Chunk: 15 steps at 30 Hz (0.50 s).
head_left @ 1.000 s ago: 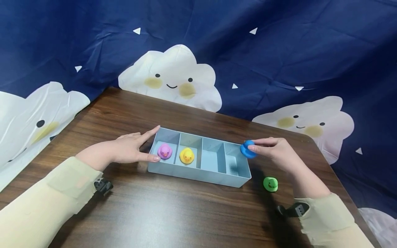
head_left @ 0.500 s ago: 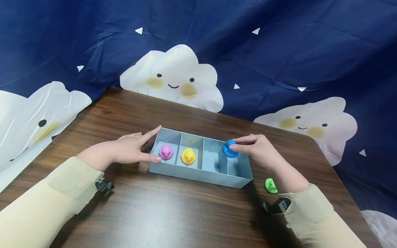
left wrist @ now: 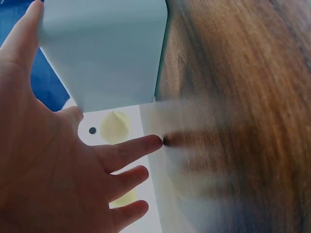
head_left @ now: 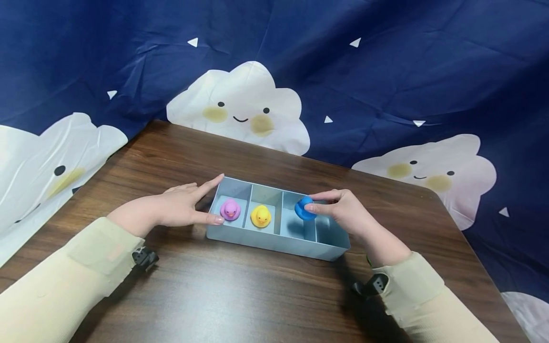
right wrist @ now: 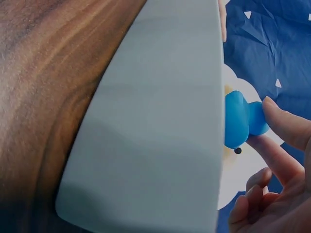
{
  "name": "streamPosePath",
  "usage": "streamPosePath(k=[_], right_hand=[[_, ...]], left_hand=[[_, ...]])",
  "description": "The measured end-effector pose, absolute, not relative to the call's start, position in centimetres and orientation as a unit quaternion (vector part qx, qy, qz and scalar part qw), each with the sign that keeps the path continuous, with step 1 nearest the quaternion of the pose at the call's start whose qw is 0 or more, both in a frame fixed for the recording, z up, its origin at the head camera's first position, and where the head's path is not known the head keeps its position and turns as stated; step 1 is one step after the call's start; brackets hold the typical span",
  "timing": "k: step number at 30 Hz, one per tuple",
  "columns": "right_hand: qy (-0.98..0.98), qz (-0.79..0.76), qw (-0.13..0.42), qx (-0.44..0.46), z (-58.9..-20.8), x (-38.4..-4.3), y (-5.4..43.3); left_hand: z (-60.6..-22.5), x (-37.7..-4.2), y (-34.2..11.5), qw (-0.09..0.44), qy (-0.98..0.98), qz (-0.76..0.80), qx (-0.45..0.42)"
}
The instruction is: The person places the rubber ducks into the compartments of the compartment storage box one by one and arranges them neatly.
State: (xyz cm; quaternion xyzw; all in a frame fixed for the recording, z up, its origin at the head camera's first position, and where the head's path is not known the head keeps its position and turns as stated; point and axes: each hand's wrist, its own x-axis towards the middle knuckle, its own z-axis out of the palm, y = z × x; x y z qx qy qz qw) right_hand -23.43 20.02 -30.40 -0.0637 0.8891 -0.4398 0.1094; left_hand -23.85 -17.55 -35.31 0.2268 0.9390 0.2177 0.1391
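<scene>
Two hands, one tray, three ducks, listed from the left of the head frame.

Left hand point(head_left: 171, 209): centre left, fingers straight and spread, holding nothing; forefinger and thumb touch the tray's left end wall. The left wrist view shows the same hand point(left wrist: 53, 160) splayed against that wall.

Tray point(head_left: 274, 243): pale blue, four compartments in a row, at mid-frame on the tabletop point(head_left: 240, 295).

Pink duck point(head_left: 230, 209): upright in the leftmost compartment.

Yellow duck point(head_left: 260, 216): upright in the second compartment.

Blue duck point(head_left: 303, 208): above the third compartment, near the divider to the fourth, pinched between thumb and forefinger; whether it touches the tray floor cannot be told. In the right wrist view the blue duck point(right wrist: 240, 119) shows past the tray's rim.

Right hand point(head_left: 347, 213): centre right, over the fourth compartment, fingers curled round the blue duck.

Backdrop point(head_left: 386, 71): dark blue cloth with smiling white clouds, across the upper frame.
</scene>
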Motion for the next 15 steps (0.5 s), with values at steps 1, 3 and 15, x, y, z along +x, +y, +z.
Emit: streamPosePath(k=[1,3,15], right_hand=[[0.887,-0.443,0.110,-0.064,-30.5,-23.4,19.9],[0.887,-0.444,0.108,-0.069,-30.8,-23.4,19.8],[0.890,-0.434,0.129,-0.062,-32.2,-23.5,19.1]], left_hand=[[-35.3,-23.8,-17.5,0.139,0.939,0.218,0.227],[-35.3,-23.8,-17.5,0.139,0.939,0.218,0.228],[-35.2,-23.8,-17.5,0.141,0.938,0.220,0.228]])
